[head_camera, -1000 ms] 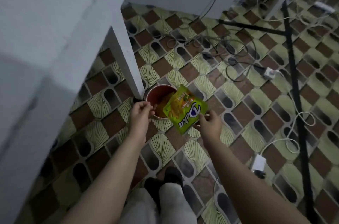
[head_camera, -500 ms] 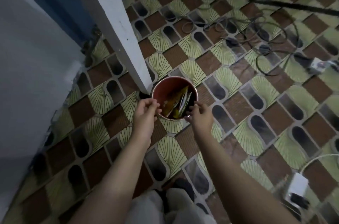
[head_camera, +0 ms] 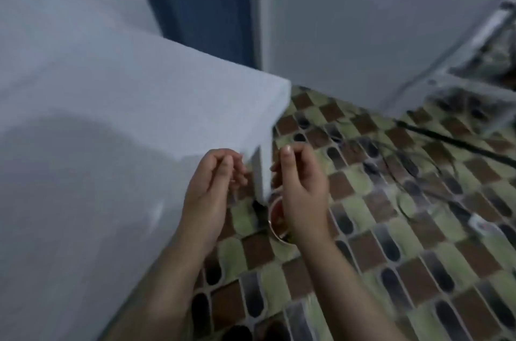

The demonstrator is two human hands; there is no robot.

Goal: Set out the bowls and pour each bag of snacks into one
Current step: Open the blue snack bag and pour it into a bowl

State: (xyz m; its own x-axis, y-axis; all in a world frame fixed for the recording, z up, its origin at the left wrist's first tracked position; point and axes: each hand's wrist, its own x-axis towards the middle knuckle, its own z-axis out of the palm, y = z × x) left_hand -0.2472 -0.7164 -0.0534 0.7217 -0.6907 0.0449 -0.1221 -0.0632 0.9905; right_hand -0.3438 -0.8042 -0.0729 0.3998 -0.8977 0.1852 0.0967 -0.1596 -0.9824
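Now both hands hang empty, left hand (head_camera: 208,187) and right hand (head_camera: 303,187) loosely curled above the red bin (head_camera: 276,222) on the floor by the desk (head_camera: 139,117) leg. Its rim probably gives the firmest hold; it looks light and rigid.

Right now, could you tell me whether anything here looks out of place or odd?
Yes: the red container sits on the floor beside the white table's leg, half hidden behind the right hand, and loose cables sprawl nearby.
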